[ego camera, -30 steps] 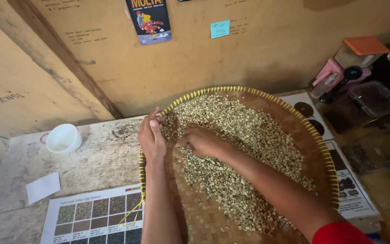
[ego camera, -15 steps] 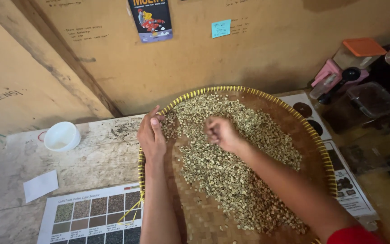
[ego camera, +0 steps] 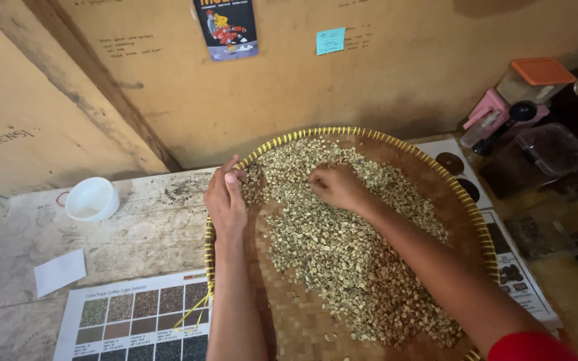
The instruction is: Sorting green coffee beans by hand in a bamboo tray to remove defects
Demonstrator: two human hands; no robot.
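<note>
A round woven bamboo tray with a yellow rim lies on a worn table, and a broad heap of pale green coffee beans covers its middle. My left hand rests on the tray's left rim, fingers bent against the edge of the heap. My right hand lies palm down on the beans near the far part of the heap, fingers curled into them. Whether it pinches any bean is hidden.
A small white bowl stands at the table's far left, a white paper slip nearer. A printed colour chart lies by the tray's left; another sheet lies under its right. Plastic containers and a pink device crowd the right.
My right hand has moved away from me and rightwards over the beans, from beside the left hand toward the far middle of the heap. The left hand has stayed on the rim.
</note>
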